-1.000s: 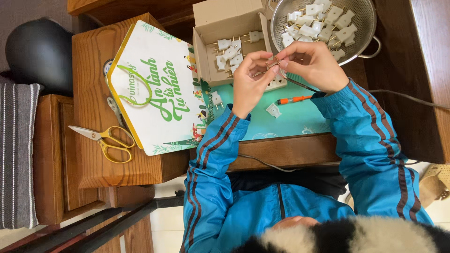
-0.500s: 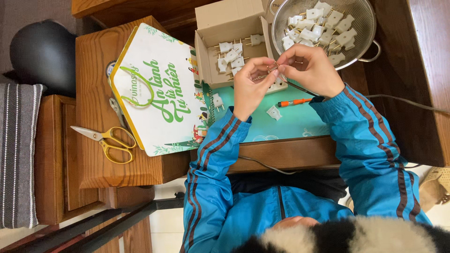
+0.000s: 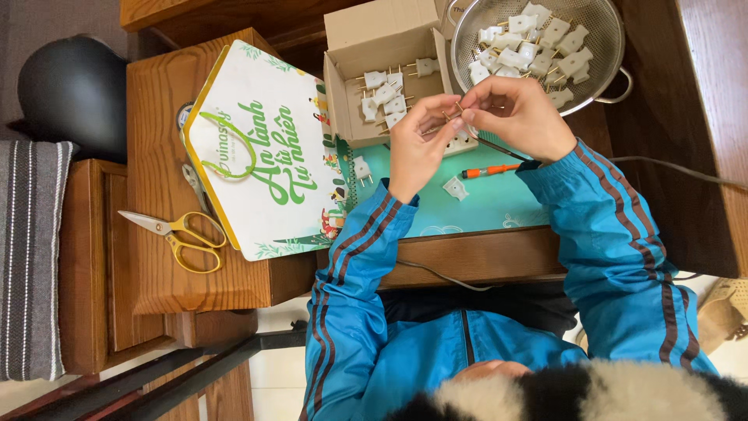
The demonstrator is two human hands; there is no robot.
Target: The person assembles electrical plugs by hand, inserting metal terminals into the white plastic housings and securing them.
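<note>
My left hand (image 3: 419, 148) and my right hand (image 3: 520, 113) meet fingertip to fingertip above a teal mat (image 3: 499, 206). Together they pinch a small plug piece with brass prongs (image 3: 456, 111). A dark cable (image 3: 499, 150) runs from that piece under my right hand and off to the right. An orange-handled screwdriver (image 3: 487, 170) lies on the mat just below my hands. A white plug shell (image 3: 456, 188) rests beside it, and another white plug (image 3: 362, 168) sits at the mat's left edge.
An open cardboard box (image 3: 382, 39) holds several white plugs, and a metal colander (image 3: 604, 47) holds more plug parts. A green-and-white printed card (image 3: 265, 148), yellow scissors (image 3: 183, 234), a black helmet (image 3: 74, 90) and a striped cushion (image 3: 31, 257) lie to the left.
Both hands stay together on the small piece, with only slight shifts of the fingers. Nothing else on the table has moved.
</note>
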